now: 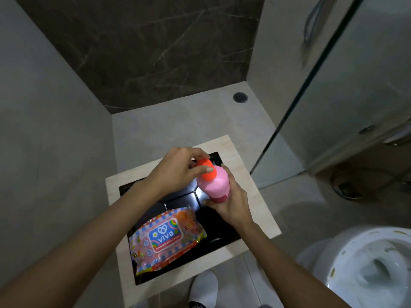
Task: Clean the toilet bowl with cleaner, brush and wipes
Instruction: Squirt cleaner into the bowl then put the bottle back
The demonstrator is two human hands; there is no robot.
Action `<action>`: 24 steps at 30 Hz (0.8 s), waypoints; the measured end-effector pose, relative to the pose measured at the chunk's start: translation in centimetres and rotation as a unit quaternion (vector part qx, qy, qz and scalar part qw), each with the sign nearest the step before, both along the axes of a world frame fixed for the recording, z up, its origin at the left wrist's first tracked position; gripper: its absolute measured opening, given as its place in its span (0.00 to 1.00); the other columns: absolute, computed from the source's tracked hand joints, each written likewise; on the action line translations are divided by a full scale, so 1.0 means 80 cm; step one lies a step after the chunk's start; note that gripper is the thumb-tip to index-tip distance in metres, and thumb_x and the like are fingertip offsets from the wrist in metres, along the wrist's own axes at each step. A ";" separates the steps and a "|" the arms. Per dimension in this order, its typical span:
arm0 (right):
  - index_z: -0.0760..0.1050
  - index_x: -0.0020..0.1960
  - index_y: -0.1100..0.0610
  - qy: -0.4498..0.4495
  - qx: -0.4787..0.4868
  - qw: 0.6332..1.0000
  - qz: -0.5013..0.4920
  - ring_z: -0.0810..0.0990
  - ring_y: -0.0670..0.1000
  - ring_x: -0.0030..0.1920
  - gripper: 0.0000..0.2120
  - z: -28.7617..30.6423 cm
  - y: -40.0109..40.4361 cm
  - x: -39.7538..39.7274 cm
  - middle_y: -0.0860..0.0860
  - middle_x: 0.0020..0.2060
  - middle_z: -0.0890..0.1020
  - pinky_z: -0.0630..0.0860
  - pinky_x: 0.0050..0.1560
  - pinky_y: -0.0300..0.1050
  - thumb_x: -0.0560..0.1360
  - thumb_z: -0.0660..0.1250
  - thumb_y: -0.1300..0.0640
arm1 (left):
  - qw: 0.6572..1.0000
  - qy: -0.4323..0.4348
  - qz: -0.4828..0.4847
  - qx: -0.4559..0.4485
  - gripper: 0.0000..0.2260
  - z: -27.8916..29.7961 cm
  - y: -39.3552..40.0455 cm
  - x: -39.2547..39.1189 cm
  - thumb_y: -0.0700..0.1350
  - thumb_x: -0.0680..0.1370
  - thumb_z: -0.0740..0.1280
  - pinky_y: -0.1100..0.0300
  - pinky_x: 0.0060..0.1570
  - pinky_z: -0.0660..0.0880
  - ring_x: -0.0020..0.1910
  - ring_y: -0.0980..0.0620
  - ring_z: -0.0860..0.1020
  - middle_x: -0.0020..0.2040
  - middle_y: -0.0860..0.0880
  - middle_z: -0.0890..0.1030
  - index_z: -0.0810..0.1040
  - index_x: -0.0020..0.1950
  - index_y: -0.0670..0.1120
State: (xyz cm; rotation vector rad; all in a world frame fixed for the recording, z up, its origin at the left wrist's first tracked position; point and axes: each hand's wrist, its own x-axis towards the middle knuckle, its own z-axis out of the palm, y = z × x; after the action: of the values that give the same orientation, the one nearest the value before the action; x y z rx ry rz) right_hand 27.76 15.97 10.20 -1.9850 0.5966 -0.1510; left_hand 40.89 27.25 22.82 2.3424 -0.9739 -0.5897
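Note:
A pink cleaner bottle (215, 183) with an orange-red cap (208, 170) is held above a black panel. My right hand (229, 203) grips the bottle's lower body. My left hand (178, 172) has its fingers and thumb curled round the cap. A pink pack of wipes (165, 238) lies on the black panel, just below the bottle. The white toilet bowl (364, 265) shows at the bottom right, with brownish stains along its rim. No brush is in view.
The black panel (222, 232) is set in a beige stone ledge (262, 210). A glass shower partition (311, 85) rises on the right, with a floor drain (240, 97) behind it. My white slipper (203, 287) stands on the floor below the ledge.

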 end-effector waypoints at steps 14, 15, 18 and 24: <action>0.59 0.74 0.49 -0.048 0.044 0.996 -0.056 0.77 0.52 0.60 0.49 -0.043 0.065 0.148 0.50 0.62 0.77 0.76 0.60 0.48 0.60 0.81 0.48 | 0.998 -0.002 0.068 -0.007 0.15 -0.022 0.029 0.111 0.44 0.72 0.74 0.69 0.46 0.71 0.48 0.55 0.78 0.54 0.52 0.81 0.81 0.58 0.49; 0.59 0.75 0.49 -0.049 0.053 0.996 -0.060 0.77 0.52 0.60 0.49 -0.045 0.069 0.154 0.50 0.62 0.77 0.76 0.61 0.47 0.60 0.81 0.49 | 0.997 0.002 0.073 -0.012 0.15 -0.024 0.031 0.114 0.44 0.72 0.74 0.64 0.49 0.73 0.49 0.54 0.78 0.54 0.52 0.81 0.81 0.58 0.49; 0.58 0.75 0.46 -0.057 0.081 0.992 -0.082 0.77 0.51 0.60 0.51 -0.051 0.074 0.167 0.49 0.62 0.77 0.76 0.61 0.46 0.59 0.82 0.49 | 0.998 -0.003 0.068 -0.016 0.16 -0.025 0.031 0.118 0.44 0.71 0.74 0.57 0.55 0.76 0.51 0.54 0.78 0.55 0.52 0.81 0.81 0.58 0.49; 0.53 0.74 0.38 -0.026 0.074 0.994 -0.081 0.79 0.49 0.57 0.53 -0.058 0.071 0.157 0.46 0.58 0.79 0.79 0.55 0.47 0.58 0.80 0.40 | 0.999 -0.014 0.027 -0.022 0.15 -0.028 0.030 0.111 0.45 0.71 0.75 0.66 0.50 0.72 0.49 0.57 0.76 0.52 0.55 0.80 0.82 0.58 0.50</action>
State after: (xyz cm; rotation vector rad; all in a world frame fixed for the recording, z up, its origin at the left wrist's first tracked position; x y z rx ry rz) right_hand 40.36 21.62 5.60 -1.7845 0.7153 -0.2501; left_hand 49.79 29.65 20.58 2.3360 -0.9245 -0.5109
